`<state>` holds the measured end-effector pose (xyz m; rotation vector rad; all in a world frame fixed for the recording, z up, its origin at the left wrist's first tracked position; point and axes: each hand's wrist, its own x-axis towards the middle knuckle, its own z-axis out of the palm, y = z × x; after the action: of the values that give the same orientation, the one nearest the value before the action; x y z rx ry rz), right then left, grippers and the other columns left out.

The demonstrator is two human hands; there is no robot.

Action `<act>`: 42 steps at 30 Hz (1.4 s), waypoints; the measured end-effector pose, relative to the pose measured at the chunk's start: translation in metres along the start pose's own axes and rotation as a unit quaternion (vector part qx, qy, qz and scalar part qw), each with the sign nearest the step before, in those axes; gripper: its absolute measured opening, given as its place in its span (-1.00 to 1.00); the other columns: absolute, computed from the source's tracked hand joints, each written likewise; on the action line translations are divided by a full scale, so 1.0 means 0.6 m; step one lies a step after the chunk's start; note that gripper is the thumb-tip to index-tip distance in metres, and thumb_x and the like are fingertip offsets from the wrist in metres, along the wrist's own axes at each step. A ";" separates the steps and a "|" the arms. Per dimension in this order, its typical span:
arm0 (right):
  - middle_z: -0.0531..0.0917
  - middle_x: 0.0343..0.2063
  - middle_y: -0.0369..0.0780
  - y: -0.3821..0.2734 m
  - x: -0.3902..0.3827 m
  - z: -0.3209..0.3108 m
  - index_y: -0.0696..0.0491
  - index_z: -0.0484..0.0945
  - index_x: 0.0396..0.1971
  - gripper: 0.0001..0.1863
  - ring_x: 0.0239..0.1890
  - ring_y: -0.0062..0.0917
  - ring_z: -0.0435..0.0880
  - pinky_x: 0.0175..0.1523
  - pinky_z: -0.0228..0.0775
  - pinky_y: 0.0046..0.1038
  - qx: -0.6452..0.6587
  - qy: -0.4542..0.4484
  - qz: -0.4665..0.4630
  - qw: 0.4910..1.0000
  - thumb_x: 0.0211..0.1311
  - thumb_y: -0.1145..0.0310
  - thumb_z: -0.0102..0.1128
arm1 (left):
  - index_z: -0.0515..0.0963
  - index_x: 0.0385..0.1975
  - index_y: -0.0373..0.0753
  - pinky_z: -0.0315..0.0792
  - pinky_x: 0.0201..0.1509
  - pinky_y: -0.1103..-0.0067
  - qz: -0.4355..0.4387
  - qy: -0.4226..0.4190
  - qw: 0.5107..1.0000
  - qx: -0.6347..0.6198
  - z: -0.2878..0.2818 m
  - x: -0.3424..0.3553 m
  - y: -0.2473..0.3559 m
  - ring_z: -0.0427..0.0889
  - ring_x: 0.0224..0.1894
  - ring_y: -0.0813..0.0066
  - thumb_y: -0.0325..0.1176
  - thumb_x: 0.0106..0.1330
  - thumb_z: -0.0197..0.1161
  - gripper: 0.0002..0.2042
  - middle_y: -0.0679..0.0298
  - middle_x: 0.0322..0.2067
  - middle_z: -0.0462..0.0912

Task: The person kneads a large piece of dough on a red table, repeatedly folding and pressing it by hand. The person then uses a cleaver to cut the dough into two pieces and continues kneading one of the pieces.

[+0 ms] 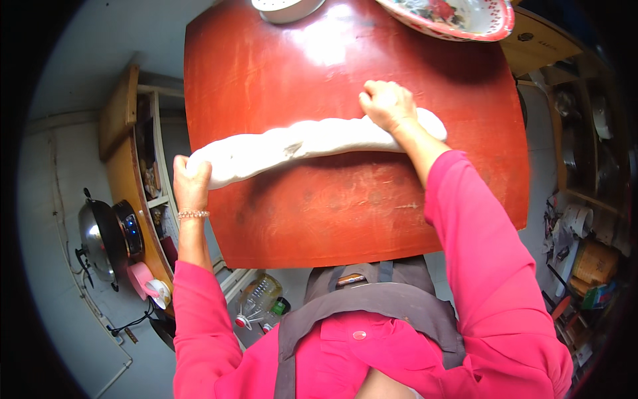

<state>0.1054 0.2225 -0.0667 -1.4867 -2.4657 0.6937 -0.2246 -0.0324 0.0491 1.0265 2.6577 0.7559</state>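
A long white roll of dough (259, 151) lies crosswise over the red wooden table top (312, 219). My left hand (191, 179) has its fingers wrapped round the dough's left end. Near the right end, my right hand (389, 103) is curled closed over the far side of the roll, its wrist crossing the dough; what, if anything, is inside those fingers is hidden.
At the far edge sit a white container (286, 10) and a floral enamel basin (445, 30). Left of the table, a wok (96, 236) and pink container (141, 279) stand by a wooden cabinet (119, 166). Plastic bottles (259, 299) are below; cluttered shelves (585, 166) line the right.
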 end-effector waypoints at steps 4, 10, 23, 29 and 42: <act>0.76 -0.12 -0.06 0.011 0.008 -0.040 0.04 0.68 -0.03 -0.60 0.03 -0.13 0.70 0.20 0.50 -0.16 0.128 -0.175 0.008 0.976 0.33 0.06 0.22 | 0.47 -0.22 -0.29 0.59 -0.16 0.34 0.243 0.007 0.959 0.145 0.041 -0.056 0.247 0.74 -0.31 0.14 -0.17 0.23 0.35 -0.67 0.04 -0.35 0.65; 0.65 0.12 -0.14 0.177 -0.069 -0.112 -0.03 0.65 0.10 -0.61 0.25 -0.25 0.56 0.32 0.38 -0.13 0.076 0.205 -0.102 0.970 0.38 0.11 0.23 | 0.54 -0.11 -0.21 0.59 -0.03 0.12 0.298 -0.186 0.892 0.285 0.314 -0.110 0.391 0.70 -0.22 -0.12 -0.28 0.26 0.24 -0.75 -0.08 -0.25 0.62; 0.51 0.33 -0.18 0.214 -0.110 -0.060 -0.11 0.59 0.22 -0.60 0.43 -0.30 0.40 0.54 0.10 -0.11 -0.087 0.148 -0.039 0.984 0.49 0.10 0.13 | 0.63 0.00 -0.17 0.53 0.10 0.23 0.227 -0.213 0.929 0.201 0.241 0.089 0.369 0.69 0.06 0.05 -0.03 0.48 0.16 -0.64 0.06 0.00 0.72; 0.75 -0.11 -0.11 0.046 0.005 -0.066 0.04 0.70 -0.09 -0.72 -0.03 -0.12 0.71 0.07 0.55 -0.15 0.222 0.257 -0.145 0.929 0.44 0.16 0.21 | 0.45 0.38 0.02 0.03 0.61 0.18 0.173 -0.230 0.932 0.221 0.342 0.113 0.240 0.14 0.58 0.14 0.10 0.51 -0.02 -0.46 0.05 0.50 0.25; 0.67 0.13 -0.18 -0.145 -0.152 0.051 -0.11 0.68 0.06 -0.49 0.32 -0.30 0.51 0.46 0.14 -0.04 0.010 0.046 -0.031 0.998 0.40 -0.15 0.06 | 0.67 -0.10 -0.13 0.50 0.06 0.17 0.351 -0.048 0.935 0.022 0.243 -0.107 0.114 0.67 -0.08 0.06 -0.17 0.43 0.17 -0.76 0.19 -0.16 0.73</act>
<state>0.0696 0.0997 -0.0446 -1.3968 -2.4170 0.6220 -0.0865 0.0245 -0.0392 2.0051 2.2059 0.7263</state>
